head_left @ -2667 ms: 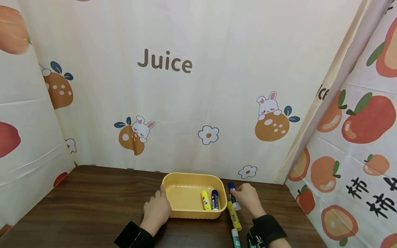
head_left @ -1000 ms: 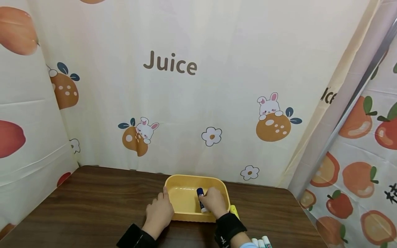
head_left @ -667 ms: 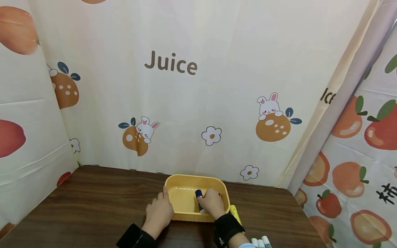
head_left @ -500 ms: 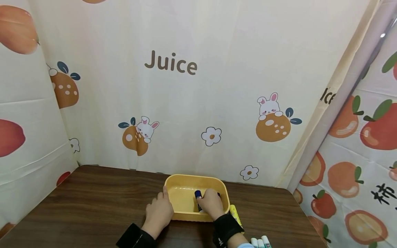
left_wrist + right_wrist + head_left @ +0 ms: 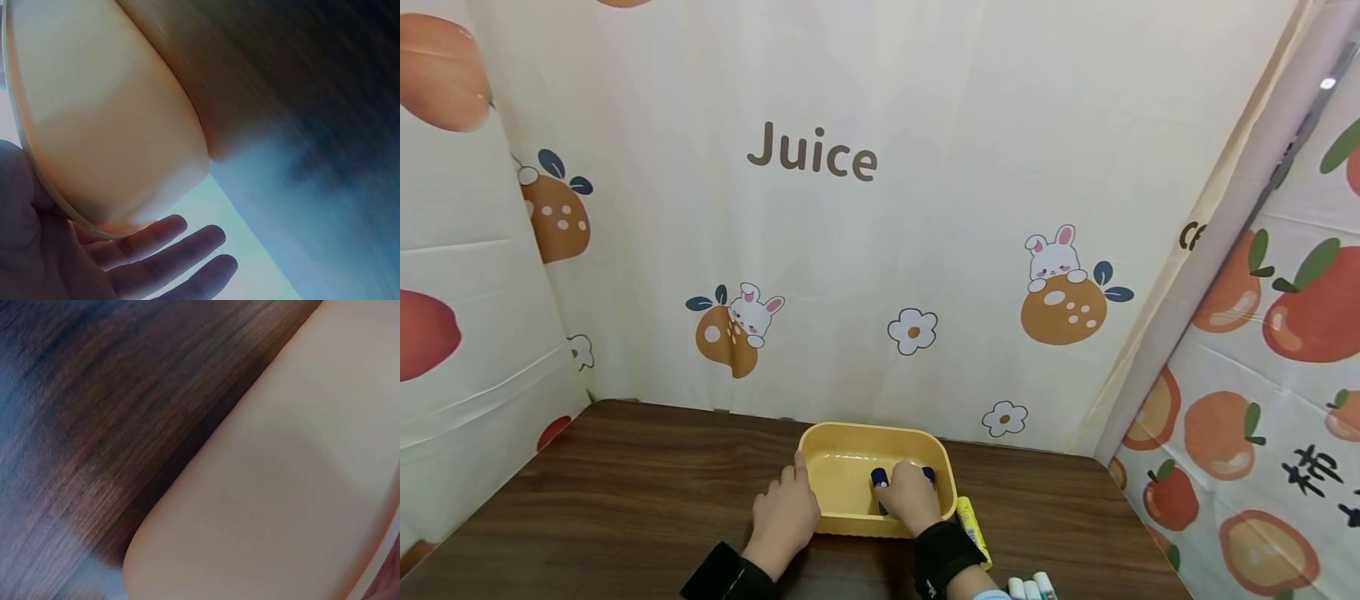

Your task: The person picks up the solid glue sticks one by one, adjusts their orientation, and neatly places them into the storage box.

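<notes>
Pinching a blue-capped cylindrical stick [image 5: 878, 477] in my right hand [image 5: 912, 498], inside the yellow plastic tray [image 5: 861, 526] my left hand [image 5: 786, 510] steadies with spread fingers [image 5: 184, 255], I'm apparently placing it, next calling for gentle release

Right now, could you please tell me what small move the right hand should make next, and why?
Probably ease the grip of the right hand on its blue-capped glue stick: that stick is already inside the yellow tray, which the left hand touches.

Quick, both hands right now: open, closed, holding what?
Left hand: open, resting against the yellow bin.
Right hand: closed, pinching a blue-capped stick inside the bin.
</notes>
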The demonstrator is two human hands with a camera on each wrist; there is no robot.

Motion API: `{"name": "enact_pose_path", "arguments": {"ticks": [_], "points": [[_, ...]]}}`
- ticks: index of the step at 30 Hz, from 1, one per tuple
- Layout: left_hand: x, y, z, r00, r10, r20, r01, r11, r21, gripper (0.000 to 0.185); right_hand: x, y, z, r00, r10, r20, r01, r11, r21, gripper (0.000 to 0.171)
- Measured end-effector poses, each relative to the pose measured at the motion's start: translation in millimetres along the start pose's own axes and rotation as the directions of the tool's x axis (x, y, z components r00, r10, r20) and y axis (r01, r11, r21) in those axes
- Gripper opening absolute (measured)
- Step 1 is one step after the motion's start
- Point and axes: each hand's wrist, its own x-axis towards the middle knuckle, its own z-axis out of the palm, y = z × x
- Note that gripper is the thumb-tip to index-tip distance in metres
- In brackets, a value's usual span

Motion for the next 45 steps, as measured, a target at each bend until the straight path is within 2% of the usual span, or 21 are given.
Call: {"name": "enact_pose_path", "arguments": {"ticks": [8, 13, 18, 25, 33, 39, 45], "points": [[-0.6, 1.4, -1.4, 1.0, -0.006, 0.006, 0.006, 1.0, 0.0, 0.055, -2.6, -1.1, -3.6, 1.0, -0.016, -0.01, 0.016, 1.0, -0.009, 0.042], [-1.2, 1.3, -2.5, 1.0, -0.01, 0.01, 0.01, 1.0, 0.002, 0.055, 0.1, 2.9, -8.2, 0.999, -0.017, -0.052, 0.017, 1.0, 0.002, 0.049], [-2.3, 1.5, -2.3, 1.0, -0.007, 0.015, 0.007, 1.0, 0.001, 0.055, 0.8, 7.8, -19.9, 0.999, -0.014, -0.048, 0.014, 1.0, 0.001, 0.052], [-3.0, 1.7, -0.9, 1.0, -0.006, 0.011, 0.006, 1.0, 0.009, 0.055, -1.0, 18.4, -42.1, 0.999, -0.001, -0.037, 0.001, 1.0, 0.02, 0.038], [-0.4, 2.3, -1.7, 1.0, -0.014, 0.025, 0.014, 1.0, 0.016, 0.056, 3.7, 37.9, -70.0, 0.995, 0.055, -0.087, -0.054, 0.998, 0.012, 0.039], [0.2, 2.2, -1.8, 1.0, -0.005, 0.02, 0.005, 1.0, 0.014, 0.056, 2.2, 54.7, -79.6, 0.992, 0.101, -0.082, -0.099, 0.995, 0.032, 0.022], [0.0, 2.8, -1.9, 1.0, -0.001, 0.014, 0.001, 1.0, 0.013, 0.056, -1.5, 70.0, -84.7, 0.988, 0.126, -0.088, -0.124, 0.992, 0.033, 0.019]]}}
